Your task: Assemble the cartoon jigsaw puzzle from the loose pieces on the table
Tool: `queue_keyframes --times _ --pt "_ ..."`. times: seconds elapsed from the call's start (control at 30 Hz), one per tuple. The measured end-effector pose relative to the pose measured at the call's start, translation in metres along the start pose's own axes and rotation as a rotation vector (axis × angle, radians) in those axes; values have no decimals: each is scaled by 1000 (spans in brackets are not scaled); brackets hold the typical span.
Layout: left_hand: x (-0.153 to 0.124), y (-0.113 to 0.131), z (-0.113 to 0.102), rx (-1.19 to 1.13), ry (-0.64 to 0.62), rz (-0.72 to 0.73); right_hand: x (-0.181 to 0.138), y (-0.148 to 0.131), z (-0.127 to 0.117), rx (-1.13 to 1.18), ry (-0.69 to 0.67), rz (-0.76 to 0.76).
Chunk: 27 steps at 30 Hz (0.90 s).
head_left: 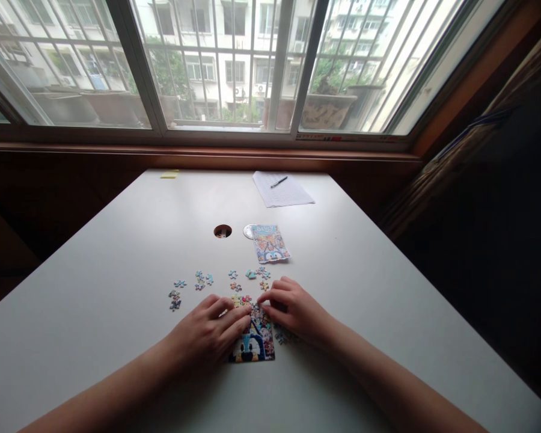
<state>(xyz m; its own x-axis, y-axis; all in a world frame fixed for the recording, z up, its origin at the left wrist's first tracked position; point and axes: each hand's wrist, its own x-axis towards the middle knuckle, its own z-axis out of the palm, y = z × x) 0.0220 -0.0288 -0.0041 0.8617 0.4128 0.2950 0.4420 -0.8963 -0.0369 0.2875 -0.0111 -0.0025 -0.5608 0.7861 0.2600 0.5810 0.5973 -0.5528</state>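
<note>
A partly joined jigsaw puzzle (252,346) with a blue cartoon dog's face lies on the white table in front of me. Across its left and upper part rests my left hand (216,328), fingers stretched out and touching the surface. My right hand (291,307) is at the puzzle's upper right edge, thumb and forefinger bent close together around a puzzle piece mostly hidden by the fingertips. Under and beside that hand lie loose puzzle pieces (282,335), partly covered. Several more loose pieces (200,278) are scattered beyond the puzzle, and a small cluster (175,299) sits left of it.
Beyond the pieces lies a printed picture sheet (270,243), overlapping a round silver cover (247,231). A round hole (222,231) opens in the table (117,270). Farther back are papers (284,193) with a pen (279,182) and yellow notes (169,174), below a barred window.
</note>
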Motion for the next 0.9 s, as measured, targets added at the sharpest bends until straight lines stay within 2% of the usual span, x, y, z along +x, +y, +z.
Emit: queue_keyframes --times 0.37,0.7,0.9 --pt "3 6 -6 67 -54 8 -5 7 -3 -182 -33 -194" --pt "6 7 -7 136 -55 24 -6 -3 -17 -507 -165 -322" --pt "5 4 -1 89 -15 28 -5 3 -15 -474 -137 -336"
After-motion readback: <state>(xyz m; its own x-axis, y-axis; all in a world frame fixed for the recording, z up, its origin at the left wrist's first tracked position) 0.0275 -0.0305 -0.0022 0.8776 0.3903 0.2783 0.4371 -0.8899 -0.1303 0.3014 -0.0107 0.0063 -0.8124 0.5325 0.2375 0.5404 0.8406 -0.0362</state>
